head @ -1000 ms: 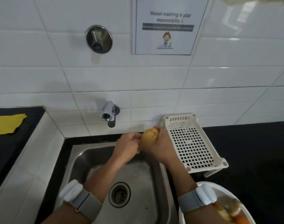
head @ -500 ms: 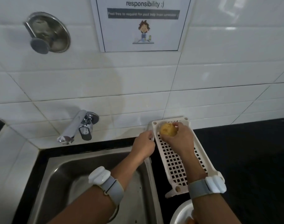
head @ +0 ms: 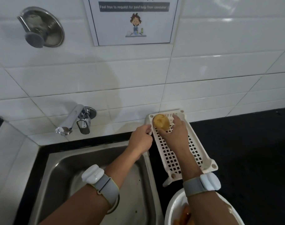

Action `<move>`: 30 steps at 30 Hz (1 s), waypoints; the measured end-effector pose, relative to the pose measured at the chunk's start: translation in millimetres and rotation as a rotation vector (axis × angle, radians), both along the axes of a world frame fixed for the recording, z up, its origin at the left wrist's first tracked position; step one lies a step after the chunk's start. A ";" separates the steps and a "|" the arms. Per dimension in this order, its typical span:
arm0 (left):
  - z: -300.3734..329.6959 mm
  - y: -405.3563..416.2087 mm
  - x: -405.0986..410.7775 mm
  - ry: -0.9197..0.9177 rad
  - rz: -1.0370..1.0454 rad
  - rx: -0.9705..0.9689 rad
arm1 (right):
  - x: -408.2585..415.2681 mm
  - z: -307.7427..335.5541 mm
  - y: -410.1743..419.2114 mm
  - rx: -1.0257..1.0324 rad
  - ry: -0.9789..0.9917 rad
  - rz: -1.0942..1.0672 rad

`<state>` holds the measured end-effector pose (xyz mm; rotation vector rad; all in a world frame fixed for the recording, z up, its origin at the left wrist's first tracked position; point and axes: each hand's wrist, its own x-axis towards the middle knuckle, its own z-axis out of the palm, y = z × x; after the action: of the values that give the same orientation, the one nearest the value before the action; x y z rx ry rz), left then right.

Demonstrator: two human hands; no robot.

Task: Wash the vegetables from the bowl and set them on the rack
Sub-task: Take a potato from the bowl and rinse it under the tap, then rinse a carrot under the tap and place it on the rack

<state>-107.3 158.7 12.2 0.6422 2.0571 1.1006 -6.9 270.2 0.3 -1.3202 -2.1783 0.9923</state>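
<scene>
Right hand [head: 174, 133] with fingers curled round a potato [head: 161, 122] at the far left corner of the white slotted rack [head: 179, 153], left hand [head: 141, 141] gripping the rack's left rim, white bowl [head: 174, 207] at the counter's near edge holding what look like carrots [head: 184, 213]

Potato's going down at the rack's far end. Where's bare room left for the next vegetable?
The grid of the rack nearer the bowl is bare beside the right forearm. The far end is crowded: potato, right hand, and left hand gripping the rim.
</scene>
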 end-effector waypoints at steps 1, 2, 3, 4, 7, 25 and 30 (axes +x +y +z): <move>4.6 -5.4 5.1 0.020 -0.008 0.014 | 8.7 4.6 -6.4 0.011 0.030 -0.018; 9.2 -12.7 13.4 0.041 -0.017 0.036 | 20.3 9.2 -14.9 0.009 0.052 -0.027; 12.5 -15.0 14.8 0.059 -0.016 0.057 | 24.0 12.8 -17.1 0.003 0.069 -0.026; 17.7 -20.5 21.7 0.076 -0.025 0.076 | 32.8 17.8 -23.1 -0.011 0.083 -0.026; 34.3 -41.1 45.6 0.126 -0.064 0.139 | 65.4 33.5 -43.4 -0.037 0.143 -0.025; -8.1 -103.6 168.0 0.235 -0.726 -0.140 | 236.1 12.0 -115.2 -0.239 -0.475 0.199; -26.3 -108.6 175.0 0.274 -0.951 -0.255 | 239.6 -7.1 -117.7 -0.255 -0.584 0.305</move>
<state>67.8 50.1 -14.1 1.4769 1.6964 0.2022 232.7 152.5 -6.8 -1.5757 -2.8328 1.1307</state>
